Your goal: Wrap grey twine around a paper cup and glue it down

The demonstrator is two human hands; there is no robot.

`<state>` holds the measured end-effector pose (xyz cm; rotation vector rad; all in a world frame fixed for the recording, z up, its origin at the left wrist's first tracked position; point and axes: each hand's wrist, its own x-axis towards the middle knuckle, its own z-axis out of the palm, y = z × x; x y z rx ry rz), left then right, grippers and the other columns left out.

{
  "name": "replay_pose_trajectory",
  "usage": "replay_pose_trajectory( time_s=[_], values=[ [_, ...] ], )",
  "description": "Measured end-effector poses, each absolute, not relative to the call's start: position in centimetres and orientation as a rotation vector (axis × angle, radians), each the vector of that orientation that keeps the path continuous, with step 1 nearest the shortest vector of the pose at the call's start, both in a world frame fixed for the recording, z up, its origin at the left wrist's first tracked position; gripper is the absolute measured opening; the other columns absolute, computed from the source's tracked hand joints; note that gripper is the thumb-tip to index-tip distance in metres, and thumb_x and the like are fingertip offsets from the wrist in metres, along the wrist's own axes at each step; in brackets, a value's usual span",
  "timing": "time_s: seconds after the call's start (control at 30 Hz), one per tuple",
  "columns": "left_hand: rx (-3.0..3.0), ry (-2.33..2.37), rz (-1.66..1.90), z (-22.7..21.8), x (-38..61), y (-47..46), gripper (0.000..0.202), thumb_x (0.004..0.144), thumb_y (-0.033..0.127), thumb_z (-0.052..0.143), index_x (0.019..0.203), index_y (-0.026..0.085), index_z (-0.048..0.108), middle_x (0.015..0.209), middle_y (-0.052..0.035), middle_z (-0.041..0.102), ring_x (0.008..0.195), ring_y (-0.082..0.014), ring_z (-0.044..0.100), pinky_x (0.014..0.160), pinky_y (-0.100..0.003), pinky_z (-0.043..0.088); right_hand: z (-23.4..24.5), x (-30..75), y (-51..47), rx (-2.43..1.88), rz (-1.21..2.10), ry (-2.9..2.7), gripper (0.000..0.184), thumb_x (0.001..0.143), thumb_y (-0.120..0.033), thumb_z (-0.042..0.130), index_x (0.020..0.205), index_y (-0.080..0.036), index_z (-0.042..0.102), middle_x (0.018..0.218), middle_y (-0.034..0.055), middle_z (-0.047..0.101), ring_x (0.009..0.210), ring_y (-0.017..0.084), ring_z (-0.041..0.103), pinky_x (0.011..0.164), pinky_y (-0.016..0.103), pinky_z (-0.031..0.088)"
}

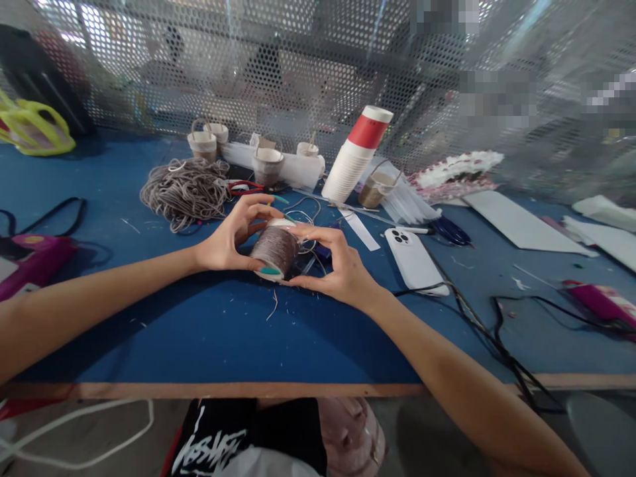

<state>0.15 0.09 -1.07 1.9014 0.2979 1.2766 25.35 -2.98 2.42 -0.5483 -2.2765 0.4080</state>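
Note:
Both of my hands hold a paper cup [276,250] wrapped in grey-brown cord, tipped on its side just above the blue table [209,331]. My left hand [229,237] grips its left side with thumb and fingers. My right hand [336,265] pinches its right side, close to loose strands of cord [303,215]. A tangled heap of the same cord [186,190] lies behind my left hand.
A stack of white cups with a red top one [356,156] leans at the back. Several small cord-wrapped cups [267,164] stand near it. A white phone [413,260] and black cables [477,324] lie right. Glue guns [30,260] sit at both sides. Perforated metal screen behind.

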Motion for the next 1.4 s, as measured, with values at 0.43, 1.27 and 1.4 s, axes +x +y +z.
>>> replay_pose_trajectory(
  time_s=[0.43,1.27,1.4],
  values=[
    [1.825,0.386,1.288,-0.7,0.1,-0.1,0.094,0.054,0.037,0.097,0.131,0.028,0.044,0.124,-0.0091,0.062,0.127,-0.0302,0.058,0.110,-0.048,0.047,2.4,25.4,-3.0,-0.456,0.350,-2.167,0.067,0.074,-0.037,0.086,0.127,-0.029,0.046,0.137,0.0109,0.061,0.131,0.027,0.059,0.108,0.049,0.053],
    [1.512,0.401,1.291,-1.3,-0.6,1.0,0.081,0.056,0.036,0.095,0.125,0.027,0.054,0.124,-0.0076,0.067,0.123,-0.0283,0.063,0.105,-0.044,0.050,3.2,25.9,-3.5,-0.560,-0.011,-2.148,0.024,0.082,-0.023,0.066,0.105,-0.027,0.060,0.106,0.0056,0.076,0.107,0.026,0.072,0.097,0.052,0.057],
    [1.470,0.405,1.276,-1.3,-0.7,1.0,0.077,0.057,0.034,0.095,0.123,0.029,0.055,0.125,-0.0057,0.068,0.124,-0.0272,0.062,0.102,-0.042,0.051,3.4,25.9,-3.8,-0.529,0.042,-2.085,0.017,0.085,-0.019,0.059,0.100,-0.026,0.059,0.105,0.0052,0.076,0.101,0.024,0.072,0.095,0.051,0.058]
  ],
)
